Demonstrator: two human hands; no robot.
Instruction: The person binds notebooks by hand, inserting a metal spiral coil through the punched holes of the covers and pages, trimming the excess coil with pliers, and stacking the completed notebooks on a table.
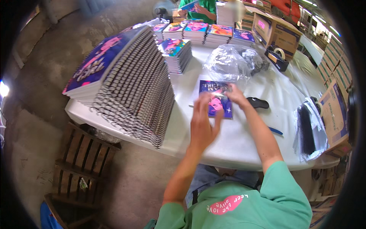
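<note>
A small notebook (225, 110) with a dark blue and pink cover lies flat on the white-covered table before me. Over its left edge, my left hand (202, 124) has its fingers stretched out and its thumb apart, near the cover. At the upper right corner, my right hand (237, 96) has its fingers bent in on the notebook's edge. White pages or a sheet (195, 89) show beside the notebook's left side. To the right of my right hand rests a black computer-mouse-shaped object (258, 102), and a blue slim tool (275, 131) is beyond my forearm.
A tall stack of spiral notebooks (133, 84) stands at the left table edge. Smaller notebook stacks (196, 34) line the back. Clear plastic (228, 63), a tape dispenser (277, 57) and cardboard boxes (276, 32) are at the right. Opposite, a person in green (206, 9) holds a notebook.
</note>
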